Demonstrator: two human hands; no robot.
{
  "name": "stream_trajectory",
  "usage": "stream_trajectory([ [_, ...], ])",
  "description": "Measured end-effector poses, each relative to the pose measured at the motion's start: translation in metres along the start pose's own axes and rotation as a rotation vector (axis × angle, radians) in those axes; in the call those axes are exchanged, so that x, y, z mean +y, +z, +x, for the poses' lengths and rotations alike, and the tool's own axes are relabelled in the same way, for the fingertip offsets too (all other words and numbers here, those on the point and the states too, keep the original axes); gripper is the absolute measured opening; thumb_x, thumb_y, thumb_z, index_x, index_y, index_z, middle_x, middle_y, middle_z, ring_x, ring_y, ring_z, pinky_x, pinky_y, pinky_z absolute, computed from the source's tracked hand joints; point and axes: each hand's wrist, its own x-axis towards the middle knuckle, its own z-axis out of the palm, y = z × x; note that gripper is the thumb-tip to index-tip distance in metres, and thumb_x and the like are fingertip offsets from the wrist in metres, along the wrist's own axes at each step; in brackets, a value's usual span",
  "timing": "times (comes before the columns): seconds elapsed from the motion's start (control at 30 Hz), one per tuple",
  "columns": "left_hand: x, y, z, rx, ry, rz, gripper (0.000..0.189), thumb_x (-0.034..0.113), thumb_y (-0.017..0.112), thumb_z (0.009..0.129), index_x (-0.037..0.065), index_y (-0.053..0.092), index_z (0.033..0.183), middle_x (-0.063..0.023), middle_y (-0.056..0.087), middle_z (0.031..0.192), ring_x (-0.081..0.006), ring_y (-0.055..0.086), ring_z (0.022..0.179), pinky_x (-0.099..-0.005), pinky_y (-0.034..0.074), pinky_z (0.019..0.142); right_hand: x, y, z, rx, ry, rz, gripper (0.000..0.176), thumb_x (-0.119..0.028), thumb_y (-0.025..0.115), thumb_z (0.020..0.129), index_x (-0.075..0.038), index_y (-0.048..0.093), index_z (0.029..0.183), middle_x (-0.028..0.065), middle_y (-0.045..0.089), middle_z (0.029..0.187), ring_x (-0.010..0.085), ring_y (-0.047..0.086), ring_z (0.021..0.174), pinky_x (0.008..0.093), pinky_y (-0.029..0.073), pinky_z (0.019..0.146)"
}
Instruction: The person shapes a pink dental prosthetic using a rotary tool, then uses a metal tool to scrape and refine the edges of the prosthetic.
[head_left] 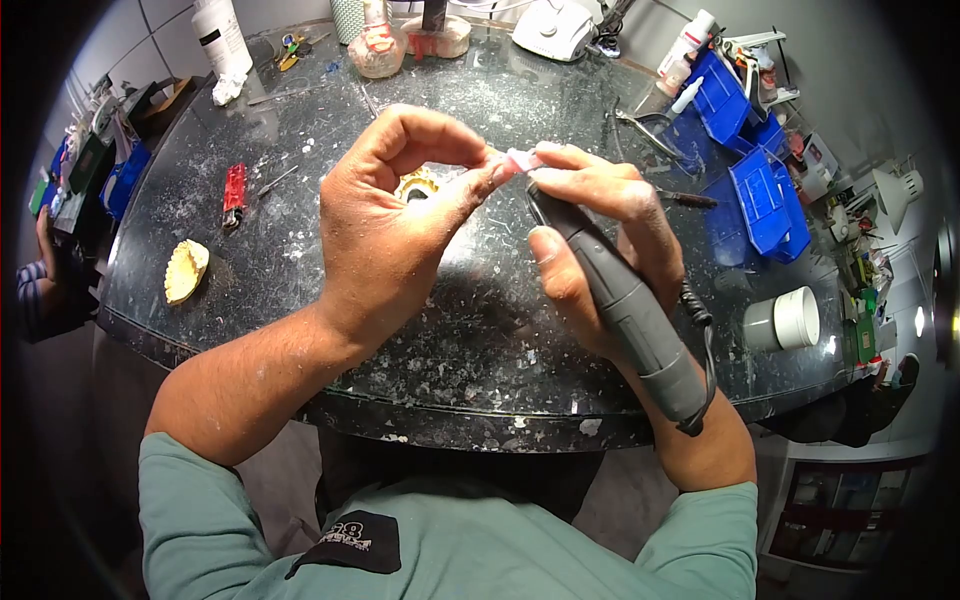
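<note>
My left hand (385, 215) pinches a small pink piece (518, 161) between thumb and fingertips, above the middle of the bench. It looks like denture acrylic, but its full shape is hidden by the fingers. A dark grey rotary handpiece (625, 295) lies in the grip of my right hand (610, 215), its cable end pointing down toward my forearm. The right fingertips touch or nearly touch the pink piece; the handpiece's tip is hard to make out. Behind my left hand, a yellowish dental cast (420, 184) is partly covered. Another plaster cast (186, 272) rests at the left.
A dusty black bench (480, 340) carries a red lighter (235, 195), a white jar (796, 318) on its side and blue trays (768, 205). Bottles and a white control box (553, 30) stand at the back. Another person's arm (48, 260) shows far left.
</note>
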Motion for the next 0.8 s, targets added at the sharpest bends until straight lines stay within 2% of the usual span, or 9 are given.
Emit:
stream_trajectory([
  [0.13, -0.001, -0.002, 0.002, -0.032, -0.096, -0.171, 0.015, 0.0, 0.068, 0.084, -0.002, 0.064, 0.098, -0.0106, 0.068, 0.095, -0.0137, 0.065, 0.092, -0.0282, 0.05, 0.087, -0.002, -0.004, 0.001, 0.007, 0.001, -0.039, 0.034, -0.001, 0.061, 0.079, 0.004, 0.055, 0.111, 0.0203, 0.061, 0.106, 0.0294, 0.059, 0.109, 0.039, 0.046, 0.092],
  [0.2, -0.006, -0.005, 0.005, -0.068, -0.145, -0.239, 0.018, 0.001, 0.066, 0.085, -0.003, 0.064, 0.102, -0.0114, 0.068, 0.097, -0.0148, 0.065, 0.093, -0.0292, 0.05, 0.089, -0.007, 0.0, 0.001, 0.11, 0.099, 0.05, 0.034, 0.0, 0.072, 0.073, 0.003, 0.06, 0.105, 0.0154, 0.065, 0.098, 0.0259, 0.064, 0.092, 0.0352, 0.052, 0.082],
  [0.23, -0.011, -0.007, 0.008, -0.101, -0.181, -0.326, 0.02, 0.002, 0.066, 0.086, -0.004, 0.064, 0.105, -0.0123, 0.068, 0.099, -0.0162, 0.066, 0.093, -0.0296, 0.05, 0.089, -0.007, 0.002, 0.001, 0.11, 0.1, 0.05, 0.034, 0.0, 0.072, 0.073, 0.003, 0.06, 0.105, 0.0154, 0.065, 0.098, 0.0259, 0.064, 0.092, 0.0352, 0.052, 0.082],
  [0.3, -0.015, -0.006, 0.009, -0.129, -0.243, -0.442, 0.023, 0.004, 0.065, 0.085, -0.005, 0.063, 0.106, -0.0131, 0.068, 0.098, -0.0192, 0.066, 0.093, -0.0316, 0.05, 0.091, -0.003, 0.006, 0.0, 0.241, 0.129, 0.11, 0.031, 0.0, 0.073, 0.078, 0.002, 0.06, 0.106, 0.015, 0.065, 0.098, 0.0219, 0.065, 0.09, 0.0312, 0.053, 0.078],
  [0.4, -0.019, -0.005, 0.007, -0.165, -0.285, -0.576, 0.023, 0.005, 0.065, 0.086, -0.005, 0.063, 0.107, -0.013, 0.068, 0.098, -0.0198, 0.066, 0.093, -0.0336, 0.049, 0.093, 0.0, 0.005, 0.001, 0.212, 0.179, 0.055, 0.028, 0.0, 0.072, 0.08, 0.0, 0.061, 0.105, 0.0138, 0.066, 0.097, 0.0192, 0.067, 0.087, 0.0284, 0.054, 0.074],
  [0.47, -0.017, -0.004, 0.006, -0.19, -0.269, -0.588, 0.024, 0.005, 0.065, 0.086, -0.005, 0.063, 0.107, -0.0124, 0.067, 0.097, -0.0196, 0.066, 0.093, -0.035, 0.048, 0.094, -0.005, 0.003, 0.001, 0.175, 0.18, 0.02, 0.028, 0.004, 0.072, 0.079, 0.0, 0.062, 0.105, 0.0126, 0.067, 0.096, 0.0177, 0.068, 0.084, 0.0269, 0.055, 0.072],
  [0.53, -0.017, -0.004, 0.006, -0.207, -0.291, -0.589, 0.029, 0.006, 0.066, 0.085, -0.006, 0.062, 0.112, -0.0127, 0.067, 0.1, -0.0192, 0.065, 0.096, -0.0352, 0.048, 0.095, -0.006, 0.004, -0.001, 0.108, 0.215, 0.084, 0.032, 0.007, 0.068, 0.081, 0.0, 0.058, 0.11, 0.0114, 0.064, 0.099, 0.0166, 0.067, 0.089, 0.0269, 0.055, 0.078],
  [0.67, -0.013, -0.002, 0.005, -0.212, -0.338, -0.695, 0.035, 0.007, 0.067, 0.085, -0.006, 0.059, 0.117, -0.0133, 0.067, 0.105, -0.0185, 0.064, 0.099, -0.0346, 0.048, 0.096, -0.008, 0.006, 0.003, 0.203, 0.233, 0.114, 0.031, 0.008, 0.072, 0.077, 0.0, 0.062, 0.105, 0.012, 0.067, 0.098, 0.0168, 0.069, 0.085, 0.0257, 0.056, 0.072],
  [0.8, -0.014, -0.001, 0.003, -0.195, -0.262, -0.531, 0.039, 0.006, 0.067, 0.085, -0.005, 0.057, 0.121, -0.0141, 0.066, 0.11, -0.0191, 0.064, 0.101, -0.0335, 0.049, 0.095, -0.006, 0.005, 0.0, 0.172, 0.231, 0.103, 0.032, 0.003, 0.073, 0.078, 0.0, 0.062, 0.108, 0.0125, 0.066, 0.1, 0.0168, 0.067, 0.087, 0.0272, 0.055, 0.074],
])
